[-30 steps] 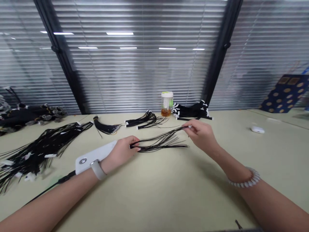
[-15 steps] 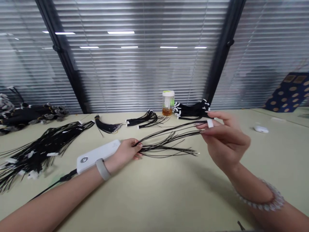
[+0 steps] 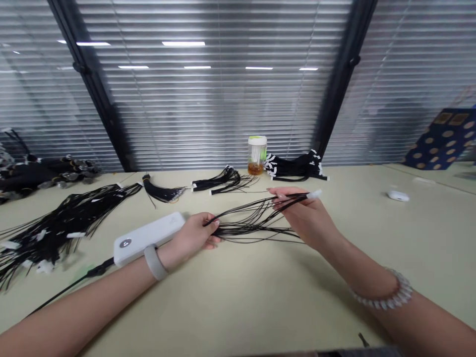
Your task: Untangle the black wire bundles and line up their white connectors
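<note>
My left hand [image 3: 197, 236] is closed, pinching one end of a loose bunch of thin black strings [image 3: 248, 225] just above the table. My right hand [image 3: 303, 215] is closed round a few of those strings farther right, and their tips, one with a white tag [image 3: 314, 194], stick out past my fingers. The remaining strands fan out between the two hands, some lying on the tabletop. A white power bank [image 3: 148, 238] lies just left of my left hand.
A large heap of black tagged strings [image 3: 63, 222] spreads at the left. Smaller bundles [image 3: 222, 180] lie farther back, with a tagged stack [image 3: 295, 167] next to a clear jar [image 3: 257, 155]. A small white object [image 3: 397, 196] sits far right. Window blinds stand behind the pale table [image 3: 241, 297].
My right hand rose and drew a few strands up to the right, then came back down and left, closing round them. My left hand stayed in place.
</note>
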`<control>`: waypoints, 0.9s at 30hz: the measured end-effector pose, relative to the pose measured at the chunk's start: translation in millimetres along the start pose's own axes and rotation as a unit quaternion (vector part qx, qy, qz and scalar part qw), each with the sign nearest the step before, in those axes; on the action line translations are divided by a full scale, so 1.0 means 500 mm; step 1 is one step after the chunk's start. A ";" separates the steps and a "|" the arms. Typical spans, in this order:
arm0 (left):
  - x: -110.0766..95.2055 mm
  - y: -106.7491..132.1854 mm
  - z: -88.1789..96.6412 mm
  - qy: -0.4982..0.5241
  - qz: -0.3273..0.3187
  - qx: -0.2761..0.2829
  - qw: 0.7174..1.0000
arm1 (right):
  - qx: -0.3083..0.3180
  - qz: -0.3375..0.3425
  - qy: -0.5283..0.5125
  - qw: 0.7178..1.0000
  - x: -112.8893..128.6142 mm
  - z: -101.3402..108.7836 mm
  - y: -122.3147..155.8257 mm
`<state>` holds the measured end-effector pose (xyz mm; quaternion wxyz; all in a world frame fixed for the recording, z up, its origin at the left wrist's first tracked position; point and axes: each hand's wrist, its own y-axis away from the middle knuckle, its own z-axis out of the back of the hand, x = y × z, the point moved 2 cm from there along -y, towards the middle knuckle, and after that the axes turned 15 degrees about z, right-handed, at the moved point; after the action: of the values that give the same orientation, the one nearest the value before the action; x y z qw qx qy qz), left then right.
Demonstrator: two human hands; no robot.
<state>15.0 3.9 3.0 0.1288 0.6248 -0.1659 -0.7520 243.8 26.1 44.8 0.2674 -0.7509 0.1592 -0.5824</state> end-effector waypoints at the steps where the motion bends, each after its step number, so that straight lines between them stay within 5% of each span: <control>1: -0.001 0.002 -0.001 -0.001 -0.001 -0.002 1.000 | 0.008 0.016 0.000 1.000 0.006 -0.002 0.000; 5: -0.006 0.014 -0.011 -0.026 -0.012 -0.007 1.000 | 0.045 0.059 -0.014 0.997 0.023 -0.011 0.006; 14: -0.002 0.022 -0.025 -0.236 -0.190 -0.114 0.946 | -0.005 -0.016 0.035 0.999 0.010 -0.021 0.024; 22: 0.000 0.019 -0.027 -0.204 -0.175 -0.105 0.957 | 0.001 0.000 0.099 0.995 -0.004 -0.025 0.026; 27: 0.002 0.018 -0.033 -0.179 -0.161 -0.105 0.965 | 0.099 -0.031 0.160 0.982 -0.019 -0.027 0.024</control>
<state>31.0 -6.1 3.1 0.0394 0.4818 -0.0038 -0.8754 228.9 18.6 32.5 0.2933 -0.6225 0.1182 -0.7159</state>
